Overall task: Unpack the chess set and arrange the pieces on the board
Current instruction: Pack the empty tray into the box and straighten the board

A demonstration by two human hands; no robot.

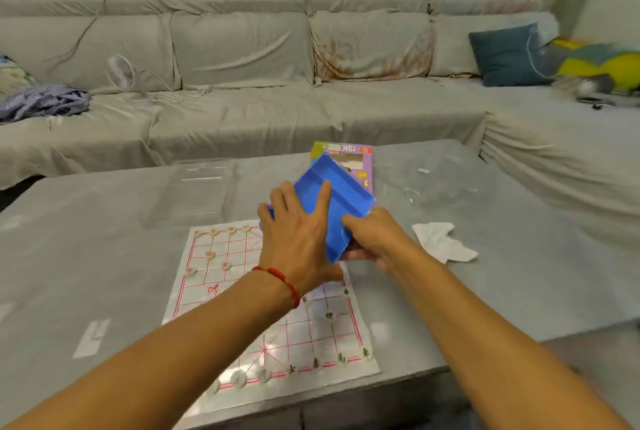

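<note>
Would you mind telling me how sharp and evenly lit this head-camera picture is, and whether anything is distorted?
Head view: soft, even indoor light, faint shadows; pale glare patches on the glossy table; wide-angle bending curves the sofa and the table edges; the cushions at far right smear with blur; the blue tray and both hands, left and right, are fairly sharp; characters on the chess pieces are barely legible.

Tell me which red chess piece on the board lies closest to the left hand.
The red piece at the right end of the far row, just beside the left hand. The other red pieces lie further left on the board.
</note>
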